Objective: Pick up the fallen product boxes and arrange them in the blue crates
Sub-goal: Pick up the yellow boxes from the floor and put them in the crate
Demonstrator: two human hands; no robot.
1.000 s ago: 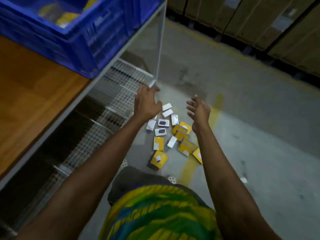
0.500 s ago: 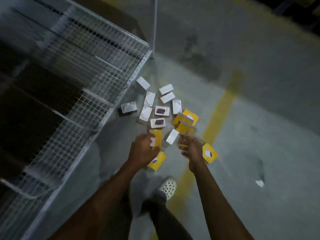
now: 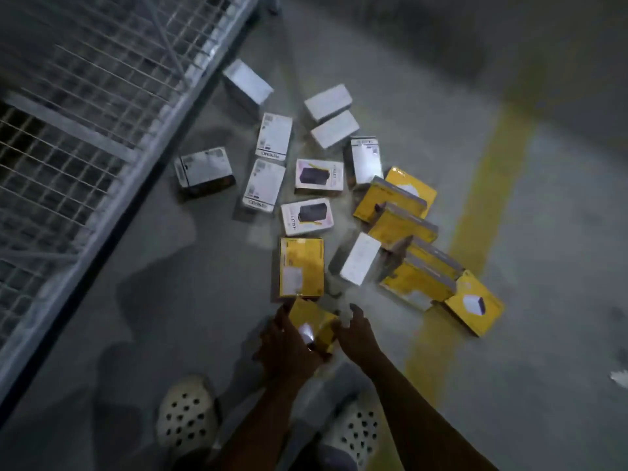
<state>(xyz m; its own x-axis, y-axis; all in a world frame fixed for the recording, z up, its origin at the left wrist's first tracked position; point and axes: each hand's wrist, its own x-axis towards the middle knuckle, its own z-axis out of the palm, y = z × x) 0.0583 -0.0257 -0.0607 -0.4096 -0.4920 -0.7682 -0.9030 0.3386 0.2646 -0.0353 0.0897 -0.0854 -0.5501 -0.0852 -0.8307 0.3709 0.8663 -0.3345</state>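
Several white and yellow product boxes lie scattered on the grey floor. My left hand [image 3: 287, 348] grips a small yellow box [image 3: 314, 326] at the near edge of the pile, fingers curled round its left side. My right hand [image 3: 356, 331] touches the same box from the right with loosely spread fingers. Just beyond it lies another yellow box [image 3: 301, 266] flat on the floor. A white box [image 3: 360, 258] leans beside a heap of yellow boxes [image 3: 401, 212]. White boxes [image 3: 273, 136] lie farther off. No blue crate is in view.
A wire-mesh shelf [image 3: 85, 96] with a grey metal frame runs along the left, close to the floor. A yellow painted line [image 3: 475, 205] crosses the floor on the right. My two white perforated clogs [image 3: 187, 416] stand at the bottom edge.
The view has dropped from the table and blue crate down to the floor. Both hands came down to the nearest yellow box, and my left hand has taken hold of it.
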